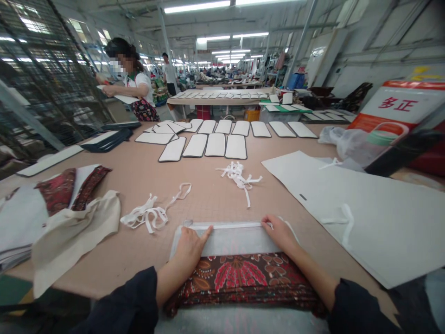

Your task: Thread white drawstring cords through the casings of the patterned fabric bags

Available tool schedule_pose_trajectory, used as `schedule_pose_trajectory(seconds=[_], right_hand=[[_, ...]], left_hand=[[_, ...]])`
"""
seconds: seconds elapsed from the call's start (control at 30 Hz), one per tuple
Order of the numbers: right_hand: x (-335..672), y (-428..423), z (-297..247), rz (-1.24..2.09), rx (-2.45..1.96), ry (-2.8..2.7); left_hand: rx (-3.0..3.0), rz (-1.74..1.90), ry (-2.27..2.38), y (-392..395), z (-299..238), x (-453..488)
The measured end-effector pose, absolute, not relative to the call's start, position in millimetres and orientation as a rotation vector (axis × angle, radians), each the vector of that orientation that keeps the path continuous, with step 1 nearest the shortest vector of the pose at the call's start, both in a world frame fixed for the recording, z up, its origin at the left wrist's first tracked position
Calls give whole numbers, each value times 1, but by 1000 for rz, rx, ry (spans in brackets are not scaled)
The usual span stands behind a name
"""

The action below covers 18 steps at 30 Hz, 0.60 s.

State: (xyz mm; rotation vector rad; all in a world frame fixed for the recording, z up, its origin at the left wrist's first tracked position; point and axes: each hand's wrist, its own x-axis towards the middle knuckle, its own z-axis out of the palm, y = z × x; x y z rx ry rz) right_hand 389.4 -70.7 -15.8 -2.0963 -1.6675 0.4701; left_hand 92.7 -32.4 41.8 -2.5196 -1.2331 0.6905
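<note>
A narrow white strip of tape lies along the far edge of a pale grey fabric piece. My left hand rests at the strip's left end, thumb stretched out over it and the other fingers bent on the edge. At the right end, my right hand pinches the tape between thumb and fingers. Below the pale band, a stack of dark brown and red floral fabric lies between my forearms. Its near side shows several folded layers.
Loose white tapes lie left of centre, and another tangle of tapes lies ahead. Several white panels with dark edges stand in rows farther back. A large pale sheet covers the right side; cream cloth lies left. A co-worker holds a panel.
</note>
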Motion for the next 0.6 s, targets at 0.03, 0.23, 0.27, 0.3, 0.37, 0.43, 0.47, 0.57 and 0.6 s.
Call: schedule_pose_trajectory(seconds=[0.03, 0.23, 0.27, 0.3, 0.37, 0.43, 0.47, 0.57, 0.6], right_hand=[[389, -70, -15, 469, -2103, -1674], [389, -69, -12, 489, -2100, -1705], [389, -69, -12, 494, -2109, -1701], [389, -69, -12, 497, -2121, -1699], [389, -68, -13, 493, -2146, -1710], [388, -67, -13, 471, -2165, -1741], [387, -67, -12, 454, -2173, -1757], [384, -67, -11, 417, -2190, -1795], [383, -67, -11, 410, -2191, -1799]], left_hand=[[-2518, 698, -1232, -32, 42, 94], [-2535, 772, -1212, -27, 45, 98], [-2538, 787, -1213, -26, 46, 97], [-2546, 800, -1212, -25, 48, 97], [-2570, 825, -1205, -22, 53, 97], [-2592, 795, -1186, -20, 60, 104], [-2609, 752, -1175, -20, 62, 110], [-2765, 543, -1091, -22, 64, 143], [-2852, 461, -1039, -24, 61, 157]])
